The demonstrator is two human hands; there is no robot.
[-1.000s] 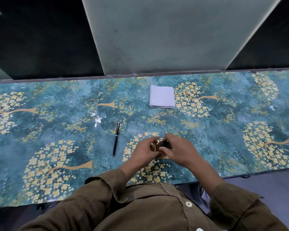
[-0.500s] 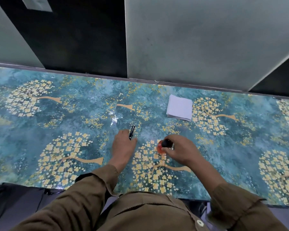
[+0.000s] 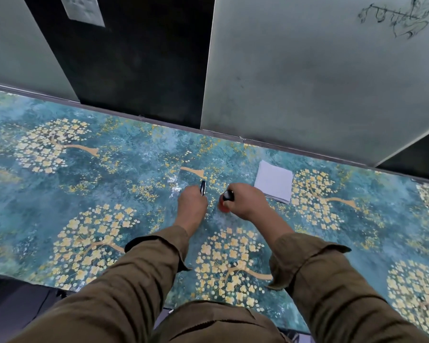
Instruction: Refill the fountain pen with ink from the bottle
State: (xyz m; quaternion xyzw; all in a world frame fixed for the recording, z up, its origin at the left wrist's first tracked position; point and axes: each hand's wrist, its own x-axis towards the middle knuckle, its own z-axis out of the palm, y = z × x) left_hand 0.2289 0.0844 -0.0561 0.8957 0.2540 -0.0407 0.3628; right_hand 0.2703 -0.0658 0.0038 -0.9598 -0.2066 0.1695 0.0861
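A dark fountain pen pokes out from my left hand, which is closed around its lower part over the patterned table. My right hand grips a small ink bottle with a black cap and a red body, holding it on or just above the tabletop. Most of the bottle is hidden by my fingers. The two hands are a short gap apart, pen on the left, bottle on the right.
A folded white paper lies just behind and to the right of my right hand. The table has a teal cloth with yellow tree prints. Grey and dark wall panels rise right behind the table's far edge.
My left hand left the bottle, reached to the pen and closed on it. My right hand carried the bottle forward, nearer the paper. The camera tilted up and shifted.
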